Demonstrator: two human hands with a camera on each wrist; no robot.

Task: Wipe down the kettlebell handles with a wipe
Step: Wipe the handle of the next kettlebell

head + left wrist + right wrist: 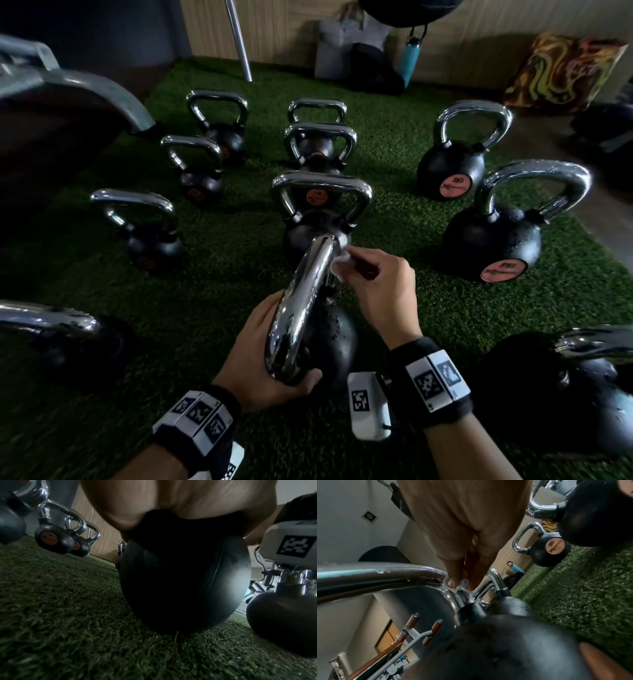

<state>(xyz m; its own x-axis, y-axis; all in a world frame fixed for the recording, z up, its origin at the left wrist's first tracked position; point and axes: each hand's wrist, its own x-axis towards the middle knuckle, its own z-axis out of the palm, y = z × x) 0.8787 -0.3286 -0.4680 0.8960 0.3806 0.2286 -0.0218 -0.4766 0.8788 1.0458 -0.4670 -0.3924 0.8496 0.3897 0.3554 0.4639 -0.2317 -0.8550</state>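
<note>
Left grip (260, 346) clasps the near end of a chrome handle (301, 301) while the right grip (380, 287) pinches a white wipe (339, 255) against its far bend.

Below both grips, the black kettlebell (180, 588) that carries this handle stands on green turf (222, 267). Beyond the right grip, more kettlebells (448, 164) stand in rows on the turf, chrome handles up. Marker-tagged wristbands (435, 380) wrap both wrists.

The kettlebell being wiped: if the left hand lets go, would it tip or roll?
Probably neither: the kettlebell sits on turf, and its thick iron body looks heavy. The left hand grips the chrome handle, likely just steadying it.
</note>
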